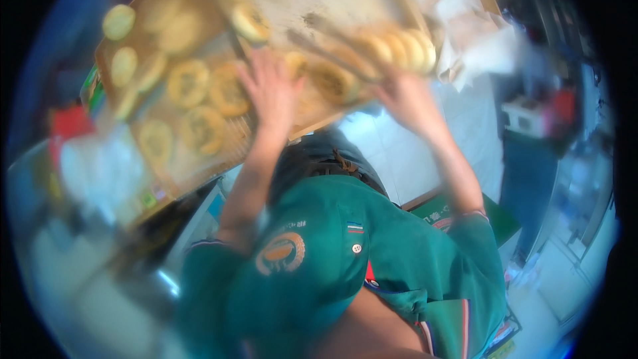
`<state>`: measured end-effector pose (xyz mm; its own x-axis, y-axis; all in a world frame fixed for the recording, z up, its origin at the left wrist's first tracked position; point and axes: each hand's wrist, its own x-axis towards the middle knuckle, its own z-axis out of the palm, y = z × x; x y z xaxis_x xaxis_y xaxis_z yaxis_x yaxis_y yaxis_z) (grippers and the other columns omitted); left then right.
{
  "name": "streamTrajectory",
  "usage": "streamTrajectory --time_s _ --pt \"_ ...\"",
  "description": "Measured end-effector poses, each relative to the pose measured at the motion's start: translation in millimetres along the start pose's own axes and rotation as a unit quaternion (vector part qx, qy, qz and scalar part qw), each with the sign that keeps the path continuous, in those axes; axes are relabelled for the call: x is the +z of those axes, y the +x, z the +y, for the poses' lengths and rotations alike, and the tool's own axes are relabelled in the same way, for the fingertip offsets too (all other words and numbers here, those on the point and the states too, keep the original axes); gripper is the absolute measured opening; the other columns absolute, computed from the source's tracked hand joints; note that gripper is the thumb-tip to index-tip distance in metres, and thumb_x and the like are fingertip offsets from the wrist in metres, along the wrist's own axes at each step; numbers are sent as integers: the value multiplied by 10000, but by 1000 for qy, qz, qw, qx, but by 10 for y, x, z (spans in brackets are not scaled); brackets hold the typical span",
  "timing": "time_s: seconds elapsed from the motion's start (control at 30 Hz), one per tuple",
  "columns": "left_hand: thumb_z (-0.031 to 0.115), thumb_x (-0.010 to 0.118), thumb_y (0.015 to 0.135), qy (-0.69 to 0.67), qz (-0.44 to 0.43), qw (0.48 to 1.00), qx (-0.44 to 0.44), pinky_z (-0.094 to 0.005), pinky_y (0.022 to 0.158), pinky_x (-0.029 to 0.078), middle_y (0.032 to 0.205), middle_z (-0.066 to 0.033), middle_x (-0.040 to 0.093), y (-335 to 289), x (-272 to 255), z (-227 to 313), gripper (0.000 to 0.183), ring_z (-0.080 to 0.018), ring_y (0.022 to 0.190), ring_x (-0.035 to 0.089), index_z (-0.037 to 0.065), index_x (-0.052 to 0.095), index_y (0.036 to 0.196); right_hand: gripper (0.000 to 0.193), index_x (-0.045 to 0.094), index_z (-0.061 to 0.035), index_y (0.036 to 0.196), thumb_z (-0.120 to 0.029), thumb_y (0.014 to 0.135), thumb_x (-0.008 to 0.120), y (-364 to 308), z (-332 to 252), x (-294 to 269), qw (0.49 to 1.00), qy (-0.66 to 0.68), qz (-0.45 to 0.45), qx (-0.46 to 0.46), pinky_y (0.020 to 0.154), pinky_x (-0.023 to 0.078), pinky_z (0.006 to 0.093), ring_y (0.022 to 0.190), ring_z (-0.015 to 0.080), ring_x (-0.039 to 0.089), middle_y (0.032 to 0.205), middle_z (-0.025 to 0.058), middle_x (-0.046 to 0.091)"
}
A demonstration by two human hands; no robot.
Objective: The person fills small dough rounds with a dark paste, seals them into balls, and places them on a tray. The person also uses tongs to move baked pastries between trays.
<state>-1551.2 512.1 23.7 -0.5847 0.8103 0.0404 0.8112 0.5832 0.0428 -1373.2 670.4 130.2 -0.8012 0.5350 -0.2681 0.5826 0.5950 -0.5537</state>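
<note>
My left hand [271, 86] is over the near part of a wooden counter, fingers stretched and spread, holding nothing that I can see. Round, golden flat bread [226, 90] lies beside it, and another flat bread [250, 24] is just beyond its fingertips. In my right hand [404, 96] is what looks like a pair of long, dark tongs [345, 45], blurred, with its two arms pointing away to the far left. A flat bread [333, 82] lies under the tongs. Beyond my right hand, several flat breads [409, 50] lean together in a row.
More flat breads [188, 84] are spread over the left of the wooden counter [212, 43]. Crumpled white paper [472, 40] lies at the right end. A clear plastic bag [100, 166] is at the left. Pale tiled floor [389, 153] shows below my right hand.
</note>
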Motion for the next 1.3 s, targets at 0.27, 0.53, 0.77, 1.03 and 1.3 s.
streamTrajectory --time_s 0.27,0.53,0.77,1.03,1.3 --pt "-34 671 727 -300 48 951 57 -428 1016 364 1139 -111 583 -273 -183 -62 523 -304 1108 548 75 579 1230 244 585 32 990 -144 823 605 906 -523 323 978 -199 -17 -58 732 551 457 831 366 683 871 224 680" --pt "-56 566 760 -331 -2 910 248 -581 1153 218 1246 -135 537 -37 -186 208 266 -337 1275 445 80 690 952 279 640 -52 1101 -116 831 611 1528 -373 460 963 -254 -10 -85 719 551 423 871 338 679 894 174 689" --pt "-176 473 777 -628 -73 764 -129 -454 1148 333 1469 -152 376 -175 267 261 662 -316 1381 362 88 462 1385 543 519 -225 1375 -41 871 602 924 64 -399 820 -495 137 -254 720 578 297 839 184 663 992 68 667" --pt "236 358 1023 -862 -1 374 -342 -400 1125 314 1501 -113 354 -365 223 250 514 -235 1361 389 45 268 1492 574 556 -102 1346 -159 789 676 479 -584 -668 569 -606 126 -541 847 471 253 960 143 585 1044 14 601" --pt "161 346 996 -825 -76 434 -355 -350 1142 268 1578 -133 208 -397 378 371 598 -234 1415 297 30 124 1535 473 572 -130 1317 -134 855 670 853 130 -971 829 -458 56 -316 755 569 307 880 190 682 1014 90 686"
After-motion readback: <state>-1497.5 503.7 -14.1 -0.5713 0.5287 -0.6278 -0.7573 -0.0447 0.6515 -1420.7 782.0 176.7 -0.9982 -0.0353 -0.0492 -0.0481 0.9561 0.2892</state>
